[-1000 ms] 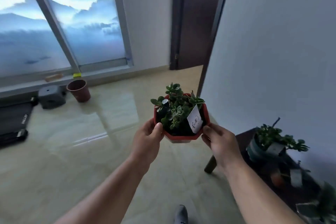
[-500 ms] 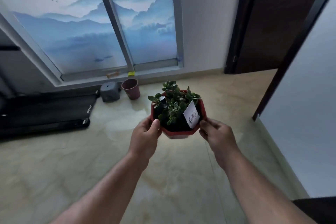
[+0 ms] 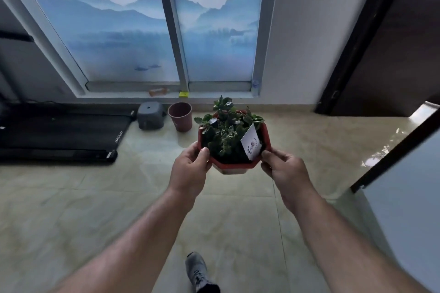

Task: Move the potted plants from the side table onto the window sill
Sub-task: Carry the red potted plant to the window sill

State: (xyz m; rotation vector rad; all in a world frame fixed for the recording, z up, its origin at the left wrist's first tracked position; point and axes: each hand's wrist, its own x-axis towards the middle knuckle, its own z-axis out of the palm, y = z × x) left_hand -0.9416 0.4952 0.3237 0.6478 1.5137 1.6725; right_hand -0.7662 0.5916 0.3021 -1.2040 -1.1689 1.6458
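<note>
A person carries a red octagonal pot [image 3: 234,164] out in front of the body, held up in the air above the tiled floor [image 3: 71,197]. The left hand [image 3: 190,171] grips the pot's left rim, its thumb hooked over the edge and the fingers curled underneath; the right hand [image 3: 284,171] grips the right rim in the same way, thumb on top. The pot sits level and holds a green leafy plant [image 3: 226,131], with a white paper tag [image 3: 251,144] stuck upright in the soil on the right side, near the right thumb. Beyond the pot runs the window sill [image 3: 214,95] at the foot of a tall window whose panes bear a blue mountain scene [image 3: 114,26]. On the sill lie a small orange-brown object [image 3: 158,91] and a small yellow item [image 3: 183,94], close together. On the floor just below the sill stand an empty dark red pot [image 3: 180,116] and, touching or just beside its left, a grey box-like object [image 3: 151,115]. A black treadmill [image 3: 59,133] lies along the left. A dark door [image 3: 390,38] stands at the right. A grey shoe [image 3: 198,271] shows at the bottom, between the forearms.
</note>
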